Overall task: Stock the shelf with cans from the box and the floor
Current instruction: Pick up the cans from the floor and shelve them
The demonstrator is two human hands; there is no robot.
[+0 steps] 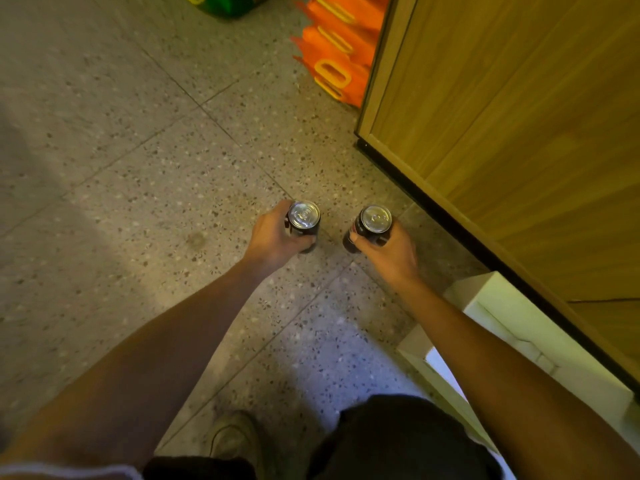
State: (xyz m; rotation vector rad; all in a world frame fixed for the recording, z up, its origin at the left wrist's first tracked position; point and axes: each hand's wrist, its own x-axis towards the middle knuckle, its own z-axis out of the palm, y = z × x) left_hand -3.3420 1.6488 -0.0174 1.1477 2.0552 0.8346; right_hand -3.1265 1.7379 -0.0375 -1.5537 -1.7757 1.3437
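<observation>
My left hand (273, 239) grips a dark can (304, 220) with a silver top, held upright above the speckled floor. My right hand (391, 252) grips a second dark can (372, 225) of the same kind, slightly tilted. The two cans are side by side, a short gap between them, in the middle of the view. A white cardboard box (512, 327) lies on the floor at the lower right, under my right forearm; its inside is mostly hidden. The wooden side panel of the shelf unit (512, 133) rises on the right.
Orange packs with yellow handles (334, 51) stand on the floor at the top, beside the wooden panel. A green pack (232, 3) sits at the top edge. My knee and a shoe (235, 441) are at the bottom. Terrazzo floor (138, 168) spreads to the left.
</observation>
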